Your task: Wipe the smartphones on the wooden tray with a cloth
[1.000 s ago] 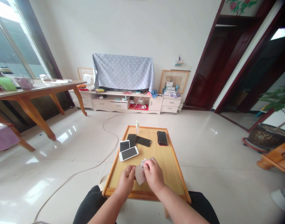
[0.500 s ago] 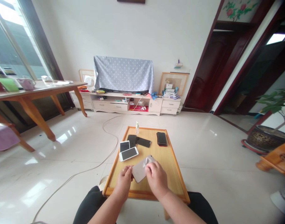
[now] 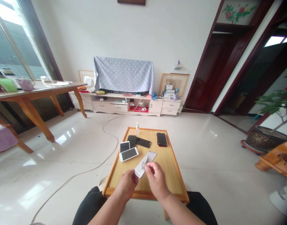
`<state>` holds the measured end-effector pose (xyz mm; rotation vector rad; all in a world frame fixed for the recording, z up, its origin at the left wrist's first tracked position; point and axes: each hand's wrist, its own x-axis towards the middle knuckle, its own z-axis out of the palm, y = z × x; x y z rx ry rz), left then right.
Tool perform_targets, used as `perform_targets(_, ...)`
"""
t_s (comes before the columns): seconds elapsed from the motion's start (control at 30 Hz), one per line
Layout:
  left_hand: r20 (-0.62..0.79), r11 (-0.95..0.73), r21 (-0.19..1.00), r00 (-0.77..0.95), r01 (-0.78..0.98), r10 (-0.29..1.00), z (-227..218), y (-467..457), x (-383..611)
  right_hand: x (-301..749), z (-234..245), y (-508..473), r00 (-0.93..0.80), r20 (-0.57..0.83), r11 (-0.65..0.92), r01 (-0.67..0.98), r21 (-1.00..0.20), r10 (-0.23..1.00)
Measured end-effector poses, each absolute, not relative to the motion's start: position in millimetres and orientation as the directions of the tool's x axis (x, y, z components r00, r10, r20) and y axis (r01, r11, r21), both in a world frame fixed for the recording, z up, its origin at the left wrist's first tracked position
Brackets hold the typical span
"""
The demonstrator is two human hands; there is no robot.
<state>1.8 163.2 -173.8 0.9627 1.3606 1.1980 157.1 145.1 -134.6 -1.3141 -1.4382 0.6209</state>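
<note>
A pale phone is tilted above the small wooden table, back side up. My left hand grips its near end. My right hand pinches a small white cloth against the phone's back. Further out on the table lie two white phones, two dark phones and a dark phone stack. A small spray bottle stands at the far edge.
A white cable snakes over the glossy floor at the left. A long wooden table stands by the window. A TV cabinet under a dotted cloth lines the far wall. A potted plant sits right.
The phone has swung from near-flat by my hands to pointing away, its far end raised. My right hand slid nearer along it with the cloth.
</note>
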Motion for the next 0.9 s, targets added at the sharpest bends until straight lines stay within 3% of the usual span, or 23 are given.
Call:
perform_targets(0.13, -0.245, 0.229, 0.96, -0.087, -0.16, 0.966, -175, 163, 1, 142, -144, 124, 0.069, 0.331, 0.288, 0.349, -0.892, 0.941)
perform_targets(0.27, -0.209, 0.199, 0.972, -0.072, -0.128, 0.975, -170, 165, -3, 163, -155, 143, 0.222, 0.248, 0.171, 0.315, -0.934, 0.943)
perform_targets(0.47, -0.017, 0.021, 0.998, -0.073, 0.054, 0.997, -157, 166, -6, 185, -184, 169, 0.297, 0.05, -0.016, 0.217, -0.976, 0.954)
perform_targets(0.53, 0.12, -0.11, 0.971, -0.033, 0.213, 0.992, -154, 165, -4, 184, -192, 171, 0.315, 0.011, -0.047, 0.176, -0.983, 0.949)
perform_targets(0.6, 0.304, -0.315, 0.837, 0.099, 0.448, 0.947, -152, 162, -2, 182, -196, 172, 0.335, -0.023, -0.073, 0.136, -0.988, 0.942)
perform_targets(0.67, 0.438, -0.516, 0.593, 0.289, 0.618, 0.851, -151, 158, -1, 184, -199, 172, 0.363, -0.054, -0.095, 0.095, -0.991, 0.93)
perform_targets(0.77, 0.51, -0.672, 0.309, 0.479, 0.674, 0.715, -153, 152, 0, 197, -200, 170, 0.437, -0.074, -0.112, 0.062, -0.992, 0.896)
perform_targets(0.9, 0.507, -0.73, 0.164, 0.578, 0.664, 0.639, -163, 144, -2, 221, -201, 167, 0.53, -0.024, -0.09, 0.099, -0.991, 0.848)
